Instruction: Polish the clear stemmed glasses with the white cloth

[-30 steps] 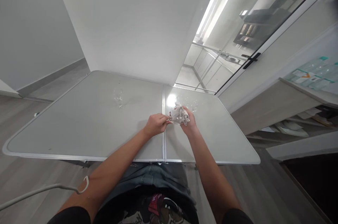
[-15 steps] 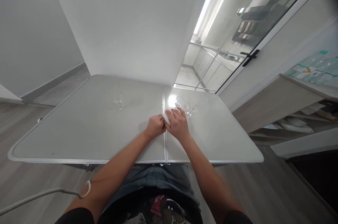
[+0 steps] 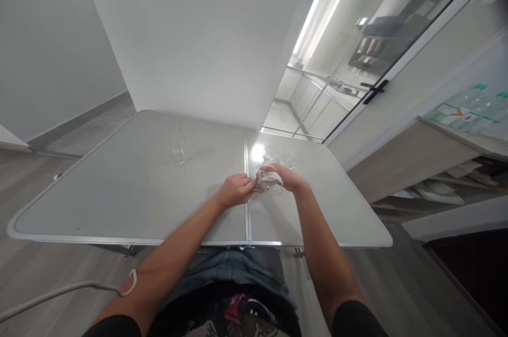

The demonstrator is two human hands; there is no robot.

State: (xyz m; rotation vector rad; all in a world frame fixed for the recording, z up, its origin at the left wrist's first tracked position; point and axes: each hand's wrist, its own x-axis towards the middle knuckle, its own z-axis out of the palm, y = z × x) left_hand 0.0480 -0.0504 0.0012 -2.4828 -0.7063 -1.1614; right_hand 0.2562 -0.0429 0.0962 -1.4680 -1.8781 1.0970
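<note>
Just right of the table's centre seam, a clear glass [image 3: 273, 189] is held tilted on its side above the tabletop. My left hand [image 3: 235, 189] is closed at its left end, apparently on the stem or base, which the fingers hide. A white cloth [image 3: 269, 176] lies around the glass's bowl, and my right hand [image 3: 286, 175] grips it from behind, fingers partly hidden by the cloth. Behind my right hand stand other clear stemmed glasses [image 3: 289, 160], hard to tell apart. One more clear glass [image 3: 178, 153] is on the left half of the table.
The pale folding table [image 3: 119, 189] has a metal rim and a centre seam [image 3: 246, 215]. A wall meets its back edge, with a glazed door [image 3: 341, 56] to the right. Bottles [image 3: 468, 107] sit on a shelf at right. A white cable [image 3: 67, 290] crosses the lower left.
My right hand has shifted right and turned, so the cloth and the glass's bowl now show. My left hand has stayed almost in place, still closed.
</note>
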